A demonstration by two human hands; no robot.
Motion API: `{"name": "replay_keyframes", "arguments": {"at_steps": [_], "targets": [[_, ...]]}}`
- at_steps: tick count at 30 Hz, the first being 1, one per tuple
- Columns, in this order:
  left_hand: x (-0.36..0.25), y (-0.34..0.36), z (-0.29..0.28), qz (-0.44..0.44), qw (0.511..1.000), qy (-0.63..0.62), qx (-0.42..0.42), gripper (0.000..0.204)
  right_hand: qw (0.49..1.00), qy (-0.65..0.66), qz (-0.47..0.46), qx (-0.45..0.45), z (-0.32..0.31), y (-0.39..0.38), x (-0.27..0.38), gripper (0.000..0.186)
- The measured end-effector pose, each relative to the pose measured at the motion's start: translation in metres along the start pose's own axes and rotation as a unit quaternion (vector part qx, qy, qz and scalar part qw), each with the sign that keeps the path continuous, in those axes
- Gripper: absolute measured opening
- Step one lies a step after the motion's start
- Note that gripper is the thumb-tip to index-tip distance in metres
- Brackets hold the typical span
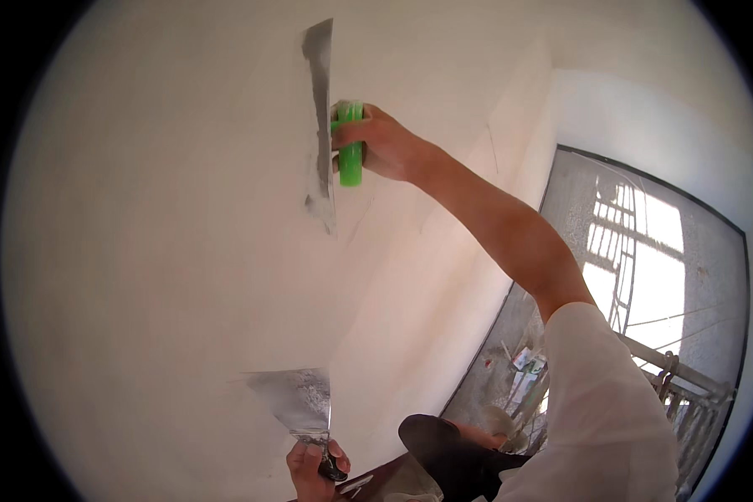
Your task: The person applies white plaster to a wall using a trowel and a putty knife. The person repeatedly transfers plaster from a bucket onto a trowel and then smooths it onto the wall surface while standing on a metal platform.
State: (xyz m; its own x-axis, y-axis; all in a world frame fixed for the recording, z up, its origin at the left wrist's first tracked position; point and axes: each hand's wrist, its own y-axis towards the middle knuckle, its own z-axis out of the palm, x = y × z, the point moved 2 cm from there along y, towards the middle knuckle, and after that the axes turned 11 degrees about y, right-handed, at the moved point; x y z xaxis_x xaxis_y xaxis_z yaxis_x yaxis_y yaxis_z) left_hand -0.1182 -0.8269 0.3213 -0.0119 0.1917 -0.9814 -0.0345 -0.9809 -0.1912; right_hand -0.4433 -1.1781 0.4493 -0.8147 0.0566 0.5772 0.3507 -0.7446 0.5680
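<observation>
My right hand is wrapped round the green handle of a wide steel trowel, raised against the pale plastered surface. The long blade stands nearly vertical in the picture, with grey smears along it. Low in the view, my left hand grips the dark handle of a broad putty knife, whose metal blade points upward and carries some pale material.
At the right, a dark-framed opening shows metal bars, a railing, bright light and assorted small items. A dark curved object, which I cannot make out, is at the bottom centre beside my white sleeve.
</observation>
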Motion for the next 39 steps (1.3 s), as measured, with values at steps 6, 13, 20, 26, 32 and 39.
{"name": "replay_keyframes", "arguments": {"at_steps": [6, 13, 20, 26, 32, 39], "targets": [[0.027, 0.024, -0.021, -0.023, 0.996, -0.057, 0.065, 0.041, 0.933, -0.077, 0.256, 0.241, 0.069, -0.14, -0.124, 0.014], [-0.011, -0.047, -0.049, 0.021, 0.984, 0.077, -0.158, 0.03, 0.948, -0.015, 0.071, -0.311, -0.127, -0.174, -0.167, 0.015], [0.031, -0.07, -0.086, -0.009, 0.951, 0.106, -0.29, 0.03, 0.861, 0.12, -0.018, -0.494, -0.28, -0.158, -0.157, 0.024], [0.056, -0.125, -0.114, -0.018, 0.926, 0.117, -0.357, 0.029, 0.902, 0.006, -0.059, -0.427, -0.242, -0.098, -0.143, 0.021], [0.055, -0.121, -0.126, -0.049, 0.927, 0.116, -0.352, 0.03, 0.927, -0.31, -0.022, -0.212, -0.078, -0.032, -0.138, 0.012], [0.096, -0.139, -0.15, -0.021, 0.958, 0.035, -0.285, 0.019, 0.84, -0.534, -0.083, -0.036, 0.144, -0.061, -0.278, 0.015]]}}
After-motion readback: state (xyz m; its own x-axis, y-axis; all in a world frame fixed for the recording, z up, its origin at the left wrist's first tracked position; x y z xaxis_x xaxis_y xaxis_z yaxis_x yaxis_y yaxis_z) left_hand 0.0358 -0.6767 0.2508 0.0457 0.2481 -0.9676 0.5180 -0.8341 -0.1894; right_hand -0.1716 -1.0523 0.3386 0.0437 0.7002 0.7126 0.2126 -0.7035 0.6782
